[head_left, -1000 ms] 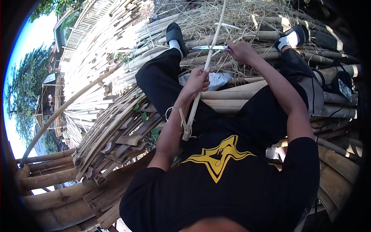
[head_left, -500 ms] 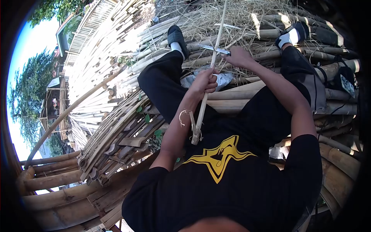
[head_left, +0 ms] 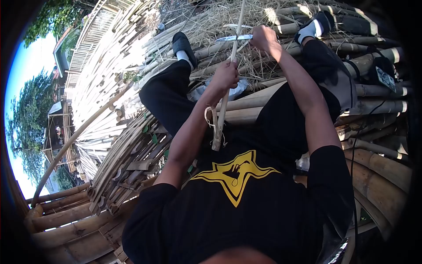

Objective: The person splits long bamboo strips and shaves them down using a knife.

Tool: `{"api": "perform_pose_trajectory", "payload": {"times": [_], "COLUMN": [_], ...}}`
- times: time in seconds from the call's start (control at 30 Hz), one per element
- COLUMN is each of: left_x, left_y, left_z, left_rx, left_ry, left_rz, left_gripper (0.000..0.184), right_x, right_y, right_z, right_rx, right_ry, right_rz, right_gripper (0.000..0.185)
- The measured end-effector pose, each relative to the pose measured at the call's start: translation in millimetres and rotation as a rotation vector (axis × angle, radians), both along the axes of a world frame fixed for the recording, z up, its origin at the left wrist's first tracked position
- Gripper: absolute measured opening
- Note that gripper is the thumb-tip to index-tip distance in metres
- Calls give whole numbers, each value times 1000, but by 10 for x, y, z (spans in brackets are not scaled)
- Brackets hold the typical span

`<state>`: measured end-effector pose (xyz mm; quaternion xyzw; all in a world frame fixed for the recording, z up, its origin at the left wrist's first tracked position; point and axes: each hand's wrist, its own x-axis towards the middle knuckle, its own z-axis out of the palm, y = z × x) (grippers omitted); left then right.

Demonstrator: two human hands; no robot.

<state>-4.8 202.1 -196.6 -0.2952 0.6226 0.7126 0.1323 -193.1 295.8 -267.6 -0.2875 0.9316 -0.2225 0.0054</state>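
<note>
My left hand (head_left: 226,75) is closed around a long, pale bamboo strip (head_left: 223,107), which runs from near my lap up past the top edge of the view. The strip's near end is split, with a curled shaving (head_left: 208,115) hanging from it. In my right hand (head_left: 265,39), the fingers are wrapped round the handle of a knife (head_left: 233,38). Its blade lies across the strip, above my left hand, and touches or nearly touches it. Most of the knife's handle is hidden by my fingers.
Loose shavings (head_left: 259,61) cover the bamboo poles (head_left: 351,46) between my feet. A crumpled plastic bag (head_left: 239,89) lies beyond my lap. Split bamboo pieces (head_left: 127,160) are stacked at the left, and a dark cord (head_left: 354,176) hangs at the right.
The knife has turned more level across the strip, and my right hand has moved up a little. My view has shifted, so the whole scene sits further left.
</note>
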Motion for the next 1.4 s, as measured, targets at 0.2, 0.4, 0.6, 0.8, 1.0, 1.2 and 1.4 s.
{"api": "perform_pose_trajectory", "payload": {"times": [0.2,0.4,0.6,0.8,1.0,1.2,1.4], "left_x": [814,1019,1198,1237,1253,1115,740], "left_y": [114,-482,-414,-318,-333,-351,-303], "left_z": [317,148,357,410,234,317,533], "left_rx": [-30,43,195,284,354,-41,-93], "left_ry": [-136,-24,-38,24,89,92,144], "left_rz": [-28,35,-61,-67,-87,-250,-162], "left_gripper": [21,22,26,24,25,34,41], "right_x": [-1026,-733,-372,41,317,426,645], "right_y": [965,102,-224,-169,-269,-277,-306], "right_z": [-764,-411,226,275,366,558,781], "right_rx": [-400,-246,-318,-515,-822,-959,-916], "right_ry": [-314,-156,-366,-821,-1292,-1203,-1175], "right_rz": [-384,-325,-126,-34,82,193,242], "right_gripper": [27,30,55,56,38,28,28]}}
